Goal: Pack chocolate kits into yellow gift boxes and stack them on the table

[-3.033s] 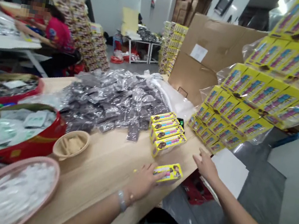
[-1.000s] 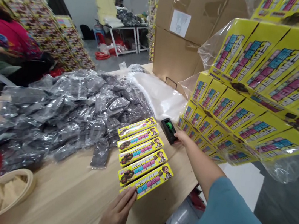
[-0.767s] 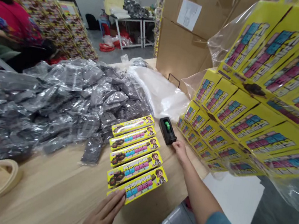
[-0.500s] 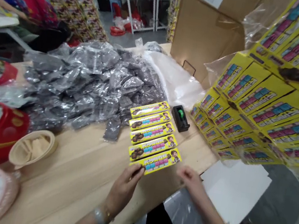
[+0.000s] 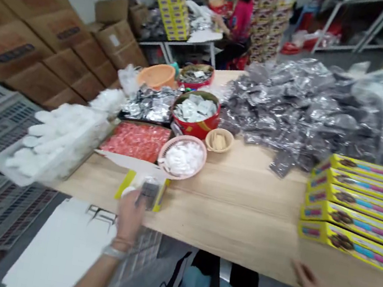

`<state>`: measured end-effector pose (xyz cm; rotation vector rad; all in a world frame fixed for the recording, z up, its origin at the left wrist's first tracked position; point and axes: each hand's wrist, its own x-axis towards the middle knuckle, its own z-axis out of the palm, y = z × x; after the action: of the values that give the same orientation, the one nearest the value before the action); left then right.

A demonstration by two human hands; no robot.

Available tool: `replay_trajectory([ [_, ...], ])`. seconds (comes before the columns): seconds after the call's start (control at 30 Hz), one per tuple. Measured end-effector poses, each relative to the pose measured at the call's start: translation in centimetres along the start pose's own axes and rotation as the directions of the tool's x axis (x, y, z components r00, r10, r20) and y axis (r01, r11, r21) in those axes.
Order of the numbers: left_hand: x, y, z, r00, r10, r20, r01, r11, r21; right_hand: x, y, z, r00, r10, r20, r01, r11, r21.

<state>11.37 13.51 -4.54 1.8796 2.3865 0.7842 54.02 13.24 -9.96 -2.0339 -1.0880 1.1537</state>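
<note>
My left hand (image 5: 131,214) is at the near side of an open yellow box (image 5: 161,197) with a raised white flap. Its fingers close on the box's near edge, though blur softens them. Inside the box lies a dark grey packet (image 5: 150,188). My right hand (image 5: 310,280) hovers by the table's front edge, fingers loosely apart and holding nothing. Beyond it, several shut yellow boxes (image 5: 363,236) with cookie pictures lie side by side in a row.
A pink basket (image 5: 202,164) of white packets, a small beige bowl (image 5: 229,146) and a red tub (image 5: 203,130) stand behind the open box. Left are red packets (image 5: 137,139) and a clear bin (image 5: 17,175). Grey packets (image 5: 292,111) heap at the back. A co-worker (image 5: 239,19) sits beyond.
The view has swung left. My left hand has left the row of yellow boxes and is now at the open box. My right hand stays low on the right, near the row.
</note>
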Motion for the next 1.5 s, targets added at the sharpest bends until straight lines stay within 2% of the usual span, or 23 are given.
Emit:
replay_trajectory([
  [0.03, 1.2, -4.4, -2.2, 0.992, -0.100, -0.080, 0.103, 0.994, 0.036, -1.1, -3.3, 3.7, 0.983, -0.115, 0.146, 0.113, 0.993, 0.021],
  [0.07, 2.5, -8.1, -3.8, 0.974, -0.194, -0.120, 0.201, 0.978, 0.052, -2.1, -7.2, 7.9, 0.930, -0.244, 0.276, 0.234, 0.970, 0.068],
  [0.13, 5.1, -13.1, -4.9, 0.891, -0.441, -0.109, 0.442, 0.897, -0.018, -3.4, -15.5, 17.3, 0.768, -0.474, 0.431, 0.459, 0.876, 0.147],
  [0.17, 6.3, -14.6, -4.6, 0.842, -0.533, -0.087, 0.526, 0.846, -0.093, -3.5, -19.1, 21.7, 0.711, -0.524, 0.468, 0.516, 0.842, 0.158],
  [0.23, 8.2, -16.0, -3.6, 0.785, -0.619, -0.009, 0.592, 0.754, -0.285, -3.1, -23.8, 28.4, 0.695, -0.497, 0.519, 0.549, 0.834, 0.062],
  [0.3, 9.1, -16.3, -2.7, 0.794, -0.600, 0.091, 0.576, 0.697, -0.428, -2.6, -24.7, 31.4, 0.703, -0.454, 0.547, 0.563, 0.825, -0.040],
  [0.33, 9.3, -16.2, -2.5, 0.808, -0.572, 0.142, 0.564, 0.681, -0.467, -2.5, -23.9, 31.4, 0.706, -0.450, 0.547, 0.570, 0.819, -0.061],
  [0.4, 9.0, -15.5, -2.3, 0.840, -0.515, 0.174, 0.524, 0.684, -0.508, -2.5, -21.1, 28.9, 0.723, -0.455, 0.520, 0.553, 0.832, -0.040],
  [0.5, 7.7, -12.2, -1.9, 0.901, -0.421, 0.105, 0.401, 0.714, -0.574, -2.5, -16.8, 21.2, 0.789, -0.389, 0.476, 0.435, 0.900, 0.015],
  [0.57, 6.9, -8.6, -1.0, 0.944, -0.305, 0.126, 0.318, 0.738, -0.595, -2.2, -14.8, 15.2, 0.848, -0.338, 0.409, 0.372, 0.928, -0.005],
  [0.63, 6.3, -4.1, 0.6, 0.969, -0.142, 0.201, 0.237, 0.766, -0.598, -1.9, -13.2, 9.5, 0.900, -0.308, 0.308, 0.342, 0.938, -0.061],
  [0.7, 6.0, 0.6, 2.6, 0.963, 0.057, 0.264, 0.118, 0.791, -0.600, -1.7, -11.6, 4.8, 0.940, -0.282, 0.193, 0.307, 0.944, -0.116],
  [0.73, 6.1, 2.8, 3.6, 0.942, 0.155, 0.298, 0.057, 0.800, -0.598, -1.6, -10.8, 2.8, 0.954, -0.270, 0.133, 0.287, 0.948, -0.139],
  [0.83, 6.7, 8.9, 5.9, 0.838, 0.338, 0.429, -0.080, 0.853, -0.515, -1.6, -8.6, -0.9, 0.977, -0.212, -0.011, 0.204, 0.955, -0.217],
  [0.9, 7.3, 11.8, 6.6, 0.794, 0.343, 0.502, -0.130, 0.902, -0.411, -1.5, -7.7, -1.5, 0.987, -0.137, -0.085, 0.108, 0.955, -0.276],
  [0.97, 7.8, 13.8, 7.0, 0.764, 0.327, 0.556, -0.146, 0.927, -0.345, -1.6, -7.4, -0.8, 0.986, -0.062, -0.157, 0.011, 0.952, -0.307],
  [1.1, 7.1, 15.4, 7.2, 0.697, 0.323, 0.640, -0.126, 0.934, -0.335, -2.5, -7.2, 2.4, 0.977, 0.000, -0.215, -0.052, 0.971, -0.234],
  [1.17, 5.6, 15.2, 7.2, 0.651, 0.337, 0.680, -0.114, 0.929, -0.351, -3.4, -6.1, 3.9, 0.981, -0.045, -0.189, 0.000, 0.973, -0.233],
  [1.23, 3.4, 14.4, 7.2, 0.619, 0.356, 0.700, -0.102, 0.920, -0.378, -4.3, -4.1, 5.0, 0.969, -0.192, -0.153, 0.143, 0.948, -0.285],
  [1.3, 1.3, 13.3, 7.2, 0.599, 0.416, 0.684, -0.062, 0.876, -0.478, -4.9, -1.8, 5.6, 0.928, -0.362, -0.085, 0.315, 0.888, -0.335],
  [1.37, -0.5, 11.8, 7.4, 0.590, 0.499, 0.635, -0.014, 0.792, -0.610, -5.2, 0.3, 6.1, 0.896, -0.444, 0.009, 0.413, 0.825, -0.385],
  [1.43, -1.5, 10.3, 7.9, 0.591, 0.564, 0.577, -0.038, 0.734, -0.678, -5.3, 1.8, 6.5, 0.895, -0.441, 0.066, 0.415, 0.769, -0.486],
  [1.5, -1.9, 8.8, 8.5, 0.598, 0.604, 0.527, -0.174, 0.740, -0.650, -5.4, 2.8, 6.8, 0.903, -0.426, 0.051, 0.364, 0.700, -0.614],
])
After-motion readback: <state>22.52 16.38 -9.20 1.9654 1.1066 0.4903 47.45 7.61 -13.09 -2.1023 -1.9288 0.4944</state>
